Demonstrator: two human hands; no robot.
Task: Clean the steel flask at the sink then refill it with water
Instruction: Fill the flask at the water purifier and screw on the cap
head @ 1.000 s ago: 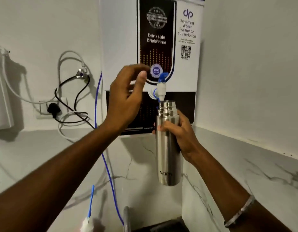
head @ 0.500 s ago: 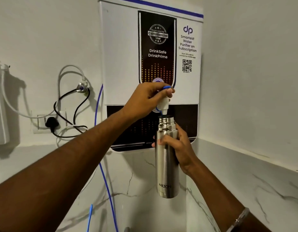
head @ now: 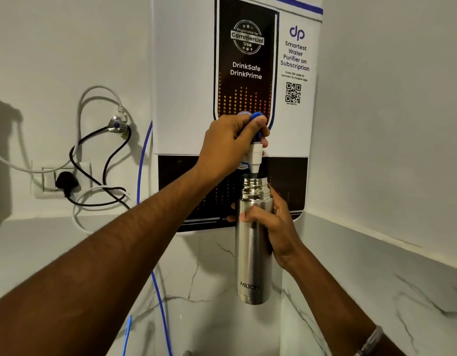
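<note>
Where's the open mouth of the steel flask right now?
In the head view, centre-right: the silver steel flask, gripped upright by the right hand, has its mouth directly under the purifier's white spout, whose blue lever the left hand holds.

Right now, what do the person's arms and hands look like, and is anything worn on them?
Both forearms are bare, no sleeves in view. The left hand has no rings or gloves visible. The right hand is also bare; a thin silver-coloured bracelet circles the right wrist.
</note>
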